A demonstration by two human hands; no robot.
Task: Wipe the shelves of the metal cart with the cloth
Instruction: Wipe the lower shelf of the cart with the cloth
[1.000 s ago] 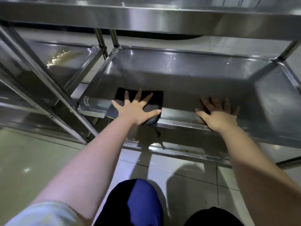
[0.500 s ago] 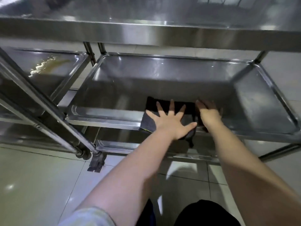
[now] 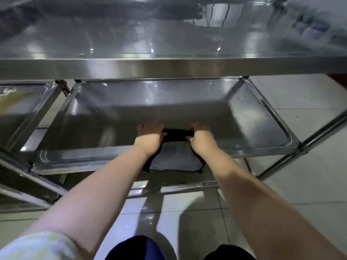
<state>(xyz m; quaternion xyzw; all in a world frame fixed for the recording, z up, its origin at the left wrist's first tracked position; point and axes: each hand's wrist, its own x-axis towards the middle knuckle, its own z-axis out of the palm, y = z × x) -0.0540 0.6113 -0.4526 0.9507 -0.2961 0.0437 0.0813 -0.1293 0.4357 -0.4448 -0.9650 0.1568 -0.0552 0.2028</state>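
Since 0.5 s ago, left hand [image 3: 150,136] went from a flat, spread press to a curled grip, and right hand [image 3: 201,137] closed on too. Both held the cloth [image 3: 176,158] by its far edge, bunched between them just behind the middle shelf [image 3: 90,160] front rim. Near part draped over that rim, below both hands.

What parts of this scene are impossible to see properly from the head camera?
- Bottom shelf: head view, mostly covered by the middle shelf and the hanging cloth.
- Fingertips of left hand and right hand: hidden behind knuckles and bunched cloth.
- Top shelf: motion-blurred reflections.
- Neighbouring cart: cut off by the left edge.
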